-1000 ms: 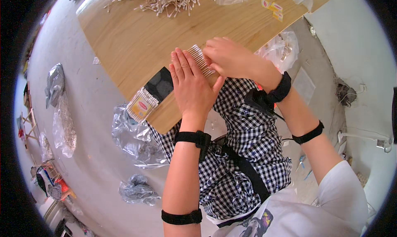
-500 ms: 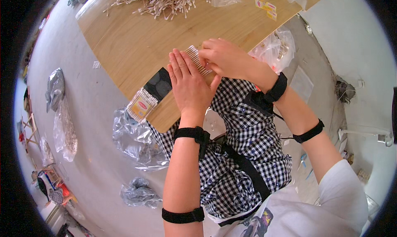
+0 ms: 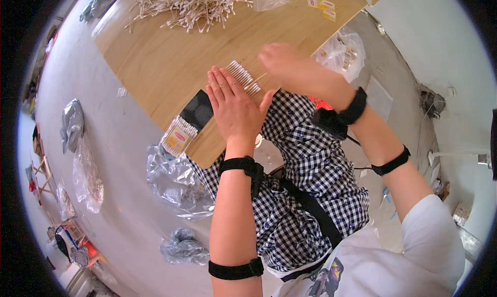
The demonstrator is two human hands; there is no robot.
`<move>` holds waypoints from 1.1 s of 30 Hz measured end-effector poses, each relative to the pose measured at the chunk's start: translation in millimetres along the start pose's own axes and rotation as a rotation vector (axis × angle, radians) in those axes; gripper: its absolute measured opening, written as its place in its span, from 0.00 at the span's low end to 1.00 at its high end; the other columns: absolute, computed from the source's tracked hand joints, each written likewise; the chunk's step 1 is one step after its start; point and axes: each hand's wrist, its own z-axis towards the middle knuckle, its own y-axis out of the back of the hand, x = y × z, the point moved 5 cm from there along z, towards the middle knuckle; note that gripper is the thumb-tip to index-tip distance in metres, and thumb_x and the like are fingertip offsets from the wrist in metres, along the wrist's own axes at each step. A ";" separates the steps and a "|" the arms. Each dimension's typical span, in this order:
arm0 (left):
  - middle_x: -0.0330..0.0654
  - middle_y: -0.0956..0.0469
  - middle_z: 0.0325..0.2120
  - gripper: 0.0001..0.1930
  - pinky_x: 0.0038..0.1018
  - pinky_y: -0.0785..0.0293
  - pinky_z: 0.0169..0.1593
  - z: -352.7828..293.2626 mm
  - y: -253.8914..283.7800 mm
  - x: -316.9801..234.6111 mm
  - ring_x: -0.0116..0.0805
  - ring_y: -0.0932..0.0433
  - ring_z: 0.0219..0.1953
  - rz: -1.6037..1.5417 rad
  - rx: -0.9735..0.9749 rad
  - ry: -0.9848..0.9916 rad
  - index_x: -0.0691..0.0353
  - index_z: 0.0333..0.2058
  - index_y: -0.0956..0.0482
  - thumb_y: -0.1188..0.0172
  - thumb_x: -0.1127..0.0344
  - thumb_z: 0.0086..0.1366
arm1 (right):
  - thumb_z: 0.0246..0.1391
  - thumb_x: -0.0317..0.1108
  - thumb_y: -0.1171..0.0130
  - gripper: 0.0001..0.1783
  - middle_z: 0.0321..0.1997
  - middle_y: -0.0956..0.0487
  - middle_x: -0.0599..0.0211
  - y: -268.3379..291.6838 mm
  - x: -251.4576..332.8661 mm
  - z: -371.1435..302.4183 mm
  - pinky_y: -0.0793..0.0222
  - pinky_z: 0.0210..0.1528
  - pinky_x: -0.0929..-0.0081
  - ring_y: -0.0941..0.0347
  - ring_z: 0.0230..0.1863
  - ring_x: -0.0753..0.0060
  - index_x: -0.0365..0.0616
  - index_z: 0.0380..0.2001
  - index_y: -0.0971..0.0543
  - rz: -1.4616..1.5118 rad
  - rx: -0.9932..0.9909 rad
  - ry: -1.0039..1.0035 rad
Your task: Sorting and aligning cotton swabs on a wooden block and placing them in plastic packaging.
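Note:
My left hand (image 3: 234,104) lies flat, fingers stretched out, over part of a row of cotton swabs (image 3: 239,75) on the wooden table near its front edge. The swabs show side by side beyond its fingers, and the rest are hidden under the palm. One single swab (image 3: 258,79) lies at a slant at the right end of the row. Just beyond that end hovers my right hand (image 3: 284,64), its fingers curled and blurred; what they hold, if anything, cannot be made out. Left of my left hand is a black patterned pad (image 3: 197,109), then a filled pack of swabs (image 3: 179,136) with a yellow-and-white label.
A big heap of loose swabs (image 3: 194,6) covers the far left of the table (image 3: 155,64). Small yellow-and-white cards (image 3: 322,6) lie at the far right, near clear plastic bags. A white plastic bag (image 3: 342,53) hangs by the right edge. More plastic bags (image 3: 178,183) lie on the floor.
My right hand has lifted off the right end of the row and moved slightly right, uncovering the slanted swab. My left hand stays flat on the row. The whole view has shifted slightly.

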 end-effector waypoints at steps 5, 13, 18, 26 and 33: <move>0.59 0.44 0.64 0.54 0.45 0.56 0.70 -7.3 2.4 12.0 0.52 0.50 0.69 0.006 -0.032 0.016 0.77 0.63 0.48 0.42 0.33 0.55 | 0.52 0.30 0.48 0.11 0.36 0.24 0.53 34.4 -24.2 -66.2 0.32 0.43 0.62 0.27 0.40 0.52 0.37 0.38 0.26 0.437 0.013 -0.514; 0.57 0.49 0.67 0.55 0.46 0.59 0.70 -8.9 6.8 2.9 0.51 0.54 0.70 0.054 -0.046 -0.073 0.75 0.64 0.50 0.42 0.33 0.55 | 0.54 0.29 0.49 0.09 0.38 0.22 0.53 22.8 -51.1 -215.5 0.31 0.42 0.62 0.25 0.39 0.50 0.37 0.35 0.22 0.286 0.046 -0.942; 0.60 0.50 0.67 0.55 0.45 0.59 0.70 -9.6 -3.3 2.4 0.52 0.54 0.70 0.121 0.030 -0.080 0.77 0.64 0.50 0.44 0.32 0.56 | 0.53 0.30 0.47 0.10 0.39 0.22 0.51 -34.3 -54.2 -257.9 0.30 0.45 0.57 0.25 0.42 0.49 0.39 0.37 0.20 0.279 0.310 -1.100; 0.62 0.49 0.66 0.53 0.43 0.58 0.70 -6.6 3.9 5.9 0.52 0.53 0.70 0.153 0.055 -0.061 0.77 0.64 0.50 0.46 0.33 0.59 | 0.50 0.26 0.50 0.14 0.46 0.23 0.49 -75.0 -62.6 -260.1 0.29 0.46 0.55 0.25 0.46 0.48 0.40 0.39 0.20 0.255 0.319 -1.145; 0.66 0.48 0.64 0.54 0.44 0.56 0.70 -4.4 3.0 2.5 0.55 0.51 0.69 0.075 0.043 -0.073 0.80 0.62 0.49 0.44 0.33 0.57 | 0.47 0.23 0.50 0.11 0.40 0.23 0.56 -14.9 -11.2 -109.6 0.31 0.50 0.62 0.27 0.46 0.54 0.40 0.35 0.21 0.732 -0.352 -0.710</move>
